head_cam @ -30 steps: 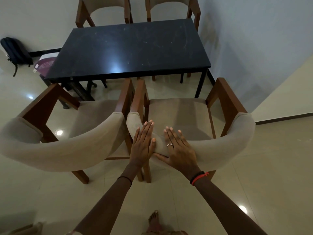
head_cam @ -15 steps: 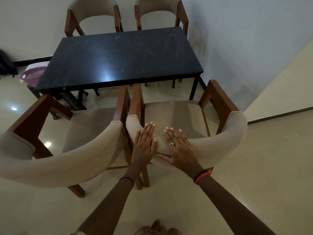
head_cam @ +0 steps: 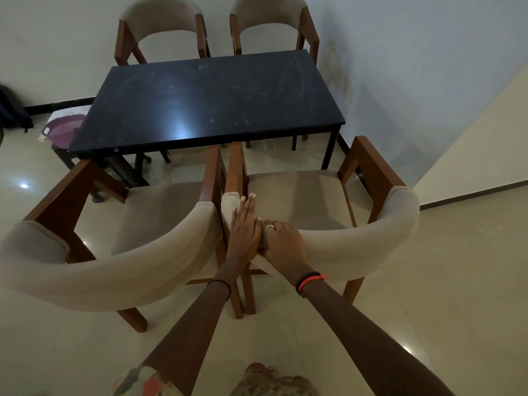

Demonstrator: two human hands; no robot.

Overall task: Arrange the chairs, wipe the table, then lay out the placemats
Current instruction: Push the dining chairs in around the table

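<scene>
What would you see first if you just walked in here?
Two bare hands meet in the middle: the left hand lies flat on, and the right hand grips, the beige padded back of the near right wooden armchair. Beyond it stands a long black scuffed table.

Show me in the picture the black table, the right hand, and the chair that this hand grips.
black table [head_cam: 205, 101]: head view, bare middle of its top.
right hand [head_cam: 281, 241]: head view, back of the hand.
near right chair [head_cam: 300, 195]: head view, middle of its seat cushion.
</scene>
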